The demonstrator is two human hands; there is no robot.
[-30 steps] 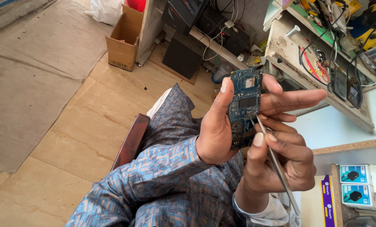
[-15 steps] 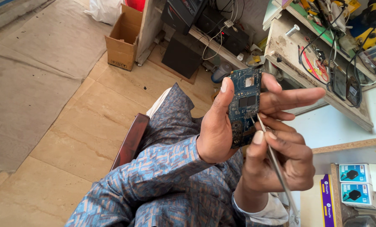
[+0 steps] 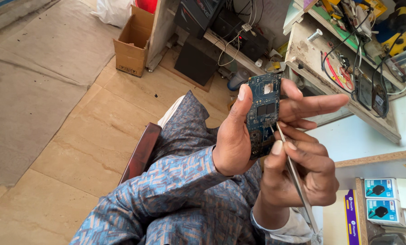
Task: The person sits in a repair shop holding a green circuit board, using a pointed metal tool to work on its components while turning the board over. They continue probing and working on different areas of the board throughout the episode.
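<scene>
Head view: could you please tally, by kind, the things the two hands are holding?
Circuit boards: 1, the blue circuit board in the left hand.
Tweezers: 1, the metal tweezers in the right hand.
Total: 2.

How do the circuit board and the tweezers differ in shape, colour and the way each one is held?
The circuit board is flat, wide and blue with dark chips; the tweezers are thin, long and silver. The left hand holds the board upright by its edges, thumb on one side and fingers behind; the right hand pinches the tweezers like a pen. The board faces the camera, while the tweezers slant up to it. They meet at the tweezers' tip.
</scene>
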